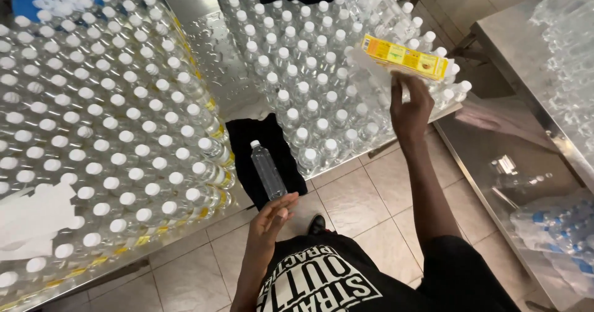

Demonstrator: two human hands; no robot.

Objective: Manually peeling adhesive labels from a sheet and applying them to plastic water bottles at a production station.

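Note:
My left hand [272, 218] grips the base of a clear plastic bottle [267, 171] with a white cap, held tilted over the gap between two tables. My right hand [411, 109] is raised over the middle table, its fingers closed on the lower edge of a yellow label strip [405, 57] with a pale backing, just above the capped bottles [309, 83]. A black cloth [247, 140] lies below the held bottle.
A steel table on the left [204, 222] is packed with white-capped bottles [105, 120], some with yellow labels. White paper scraps [31, 216] lie at its near corner. A steel bench [526, 46] and lower shelf with blue-capped bottles [557, 225] stand right. The floor is tiled [352, 194].

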